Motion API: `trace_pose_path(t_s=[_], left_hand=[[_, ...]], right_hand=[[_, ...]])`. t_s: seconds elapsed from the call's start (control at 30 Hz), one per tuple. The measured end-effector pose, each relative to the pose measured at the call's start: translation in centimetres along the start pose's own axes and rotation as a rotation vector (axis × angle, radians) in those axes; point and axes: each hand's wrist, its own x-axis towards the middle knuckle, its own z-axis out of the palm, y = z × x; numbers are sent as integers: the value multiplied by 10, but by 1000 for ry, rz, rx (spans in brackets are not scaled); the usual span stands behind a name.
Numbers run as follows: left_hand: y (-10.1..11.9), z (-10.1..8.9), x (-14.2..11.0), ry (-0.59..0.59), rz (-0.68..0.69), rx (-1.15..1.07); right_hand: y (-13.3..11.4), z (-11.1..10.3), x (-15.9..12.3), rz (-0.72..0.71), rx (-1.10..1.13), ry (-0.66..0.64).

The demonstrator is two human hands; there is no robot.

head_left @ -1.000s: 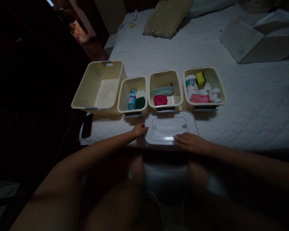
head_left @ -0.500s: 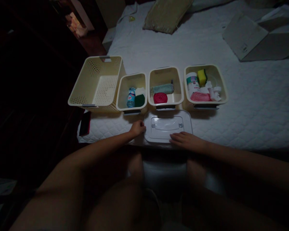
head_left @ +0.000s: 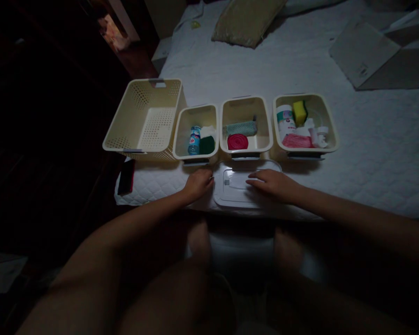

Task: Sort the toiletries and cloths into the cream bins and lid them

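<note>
The lid (head_left: pixel 235 191) is pale and flat, with rounded corners, a rectangular inner outline and a small grey clip (head_left: pixel 226 182). It lies along the near edge of the bed (head_left: pixel 370 177). The left hand (head_left: pixel 198 184) curls its fingers at the lid's left end; whether they pinch it, I cannot tell. The right hand's (head_left: pixel 275 185) fingers, slightly apart, extend over its right part.
</note>
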Motion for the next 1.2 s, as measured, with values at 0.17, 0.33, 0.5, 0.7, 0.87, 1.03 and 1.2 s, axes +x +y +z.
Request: trace_pose_path(t_s=[0.17,0.33,0.5,0.7,0.87,1.03,1.2], left_hand=[[-16,-28,4,276,197,233],[-30,-45,6,409,132,297],[-42,-46,10,337,154,297],[-48,-42,28,216,99,186],[-52,-42,35,118,84,78],[-52,-48,42,-59,61,-16],[-55,-45,41,-59,57,12]], right_hand=[[8,-30,58,113,104,190],[21,-35,120,314,238,272],[58,-28,171,588,322,186],[79,-26,199,817,360,46],[82,-19,206,844,313,48],[81,-15,211,789,280,117],[71,-20,215,734,264,171]])
